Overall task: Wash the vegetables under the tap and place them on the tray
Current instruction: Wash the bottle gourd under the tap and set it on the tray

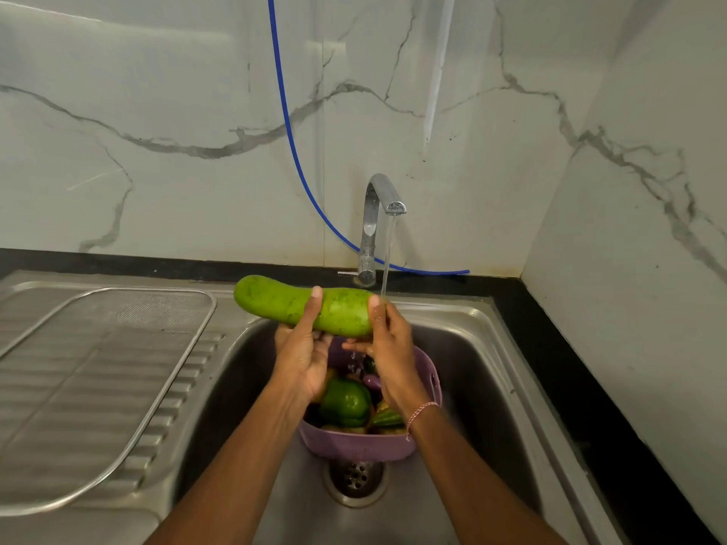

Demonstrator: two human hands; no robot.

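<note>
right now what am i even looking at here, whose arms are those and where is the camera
The camera sits on a person's head, looking down at their own bare arms over a steel sink. There is only this one view. The left hand and right hand hold a long green gourd up by the running tap, its right end at the stream. Below, in the sink, a purple basket holds more vegetables, among them a green pepper. On the left lies a mesh tray on the draining board.

Home kitchen: steel sink [491, 348]; tap [373, 226]
</note>
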